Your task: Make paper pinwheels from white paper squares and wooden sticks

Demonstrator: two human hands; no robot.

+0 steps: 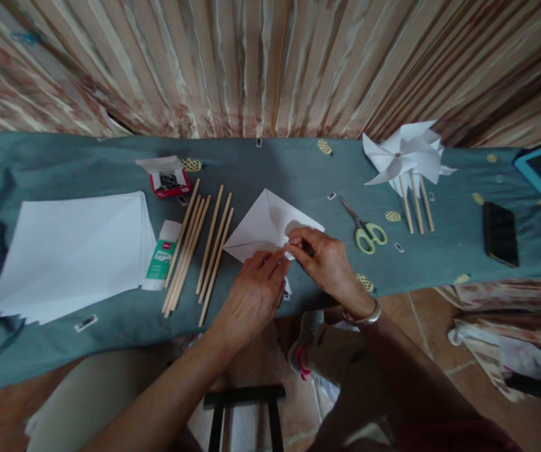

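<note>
A creased, partly cut square of white paper (pixel 263 216) lies at the table's middle, one corner pointing to the far side. My left hand (pixel 258 285) presses on its near part, fingers together, the tips meeting those of the other hand. My right hand (pixel 324 257), with a bracelet at the wrist, pinches the paper near its centre between thumb and index finger. Whatever else may be between those fingertips is too small to make out. Part of the sheet is hidden beneath both hands.
Left of the paper are several wooden sticks (pixel 188 254), a glue stick (pixel 162 254), a red box of small dark items (pixel 170 182) and a white paper stack (pixel 77 245). To the right lie scissors (pixel 369 237), paper pinwheels (pixel 405 154) on sticks, and a phone (pixel 501 233).
</note>
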